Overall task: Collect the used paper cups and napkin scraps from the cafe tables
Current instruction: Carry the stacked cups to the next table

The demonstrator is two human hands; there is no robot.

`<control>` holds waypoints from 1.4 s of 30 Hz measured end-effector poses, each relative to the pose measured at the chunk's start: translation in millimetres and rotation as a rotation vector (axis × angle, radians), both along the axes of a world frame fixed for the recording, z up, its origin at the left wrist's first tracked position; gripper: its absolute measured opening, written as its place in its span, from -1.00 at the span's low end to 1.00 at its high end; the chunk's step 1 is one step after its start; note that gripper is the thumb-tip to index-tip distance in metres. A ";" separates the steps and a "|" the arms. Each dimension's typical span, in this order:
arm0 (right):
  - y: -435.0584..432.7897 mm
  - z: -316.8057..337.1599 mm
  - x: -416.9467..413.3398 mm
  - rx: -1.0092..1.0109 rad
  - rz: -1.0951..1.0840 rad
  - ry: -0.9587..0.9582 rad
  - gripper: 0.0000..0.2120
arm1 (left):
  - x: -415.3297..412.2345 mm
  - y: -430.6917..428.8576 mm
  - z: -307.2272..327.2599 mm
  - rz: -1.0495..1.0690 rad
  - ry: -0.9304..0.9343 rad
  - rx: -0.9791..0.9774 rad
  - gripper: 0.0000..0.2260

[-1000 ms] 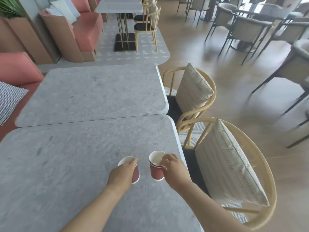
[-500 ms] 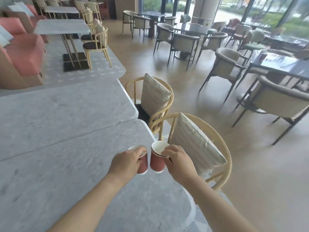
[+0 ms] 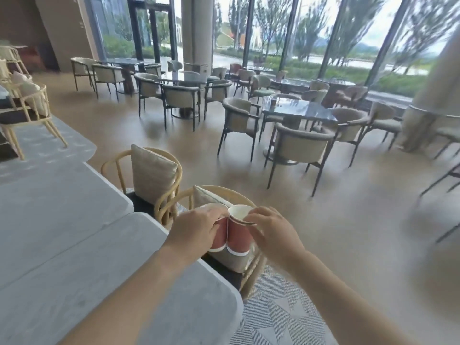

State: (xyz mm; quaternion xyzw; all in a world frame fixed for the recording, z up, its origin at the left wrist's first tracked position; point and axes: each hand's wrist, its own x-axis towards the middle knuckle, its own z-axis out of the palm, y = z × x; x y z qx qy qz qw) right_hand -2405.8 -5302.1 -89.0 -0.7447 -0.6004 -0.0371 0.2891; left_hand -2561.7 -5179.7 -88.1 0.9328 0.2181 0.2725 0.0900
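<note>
My left hand [image 3: 196,230] grips the left paper cup [image 3: 220,236] and my right hand [image 3: 276,235] holds the right paper cup [image 3: 239,236], touching, beyond the bench [image 3: 74,245] edge; pickup looks done, so I'd nest them next.

No text, label, brand, number or sign can be read. The left cup [image 3: 219,236] and the right cup [image 3: 239,237], at lower centre of the frame, are shown plain red with a white base band.

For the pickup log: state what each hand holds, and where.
Left hand grips one red cup round its upper side; right hand pinches the other cup at its rim.
</note>
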 end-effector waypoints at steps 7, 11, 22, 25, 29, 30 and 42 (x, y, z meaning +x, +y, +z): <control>-47.4 12.8 41.3 0.074 -0.131 0.052 -0.86 | 58.6 -30.4 19.6 -0.163 -0.012 -0.058 -0.82; -80.3 11.6 75.1 0.098 -0.210 0.061 -0.88 | 105.4 -52.5 22.1 -0.246 0.021 -0.100 -0.81; -209.0 -3.2 215.5 0.086 -0.439 0.123 -0.86 | 283.1 -154.3 9.7 -0.410 0.101 -0.124 -0.80; -240.5 -9.9 250.9 0.078 -0.468 0.134 -0.86 | 328.2 -184.7 -5.2 -0.444 0.099 -0.113 -0.81; -277.8 -25.8 287.1 0.048 -0.502 0.170 -0.89 | 370.8 -217.2 -26.3 -0.507 0.168 -0.106 -0.77; -285.8 -29.5 293.3 0.041 -0.512 0.174 -0.90 | 378.0 -223.6 -30.0 -0.512 0.178 -0.116 -0.77; -304.6 -48.0 371.0 0.013 -0.579 0.252 -0.92 | 465.6 -245.5 -39.0 -0.515 0.207 -0.222 -0.82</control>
